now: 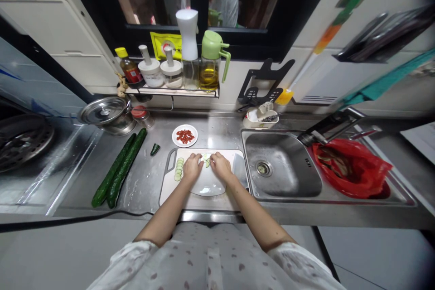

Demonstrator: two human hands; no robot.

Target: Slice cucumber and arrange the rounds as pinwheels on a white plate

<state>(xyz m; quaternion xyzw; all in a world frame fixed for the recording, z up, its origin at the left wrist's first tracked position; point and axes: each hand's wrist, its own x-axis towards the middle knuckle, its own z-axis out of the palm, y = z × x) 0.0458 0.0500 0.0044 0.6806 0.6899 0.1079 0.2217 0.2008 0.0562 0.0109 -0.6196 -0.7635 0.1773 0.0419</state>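
A white plate [208, 186] rests on the light cutting board [168, 195], and both my hands are over its far part. Pale green cucumber slices [207, 161] show between my fingertips. My left hand [192, 166] has its fingers curled inward; what they pinch is too small to tell. With fingers bent together, my right hand [220, 165] grips at a cucumber slice. A column of overlapping cucumber slices [178, 170] lies on the board left of the plate. Right of the plate, a broad knife blade [239, 167] lies on the board, partly behind my right arm.
Two whole cucumbers [125, 167] and a cut cucumber end [155, 149] lie to the left. Behind the board is a small dish [184, 136] of red bits. A sink [283, 163] and red plastic bag [351, 167] are right. A lidded pot [108, 115] stands back left.
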